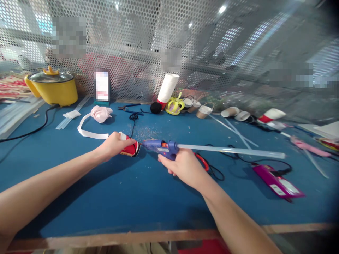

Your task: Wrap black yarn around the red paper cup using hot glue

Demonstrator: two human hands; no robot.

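My left hand point(112, 145) grips a red and white paper cup point(130, 149) lying on its side on the blue table point(132, 197). My right hand point(182, 165) holds a blue hot glue gun point(161, 146) with its nozzle pointing left, touching the cup's rim. A long clear glue stick point(233, 150) juts out of the gun's back toward the right. A black cord point(214, 171) trails from the gun across the table.
A yellow electric pot point(51, 88) stands at the far left. A pink fabric flower with white ribbon point(99, 114), a stack of white cups point(167, 88), small cup baskets point(203, 110) and loose glue sticks point(235, 132) lie near the mesh wall. A purple packet point(277, 180) lies right.
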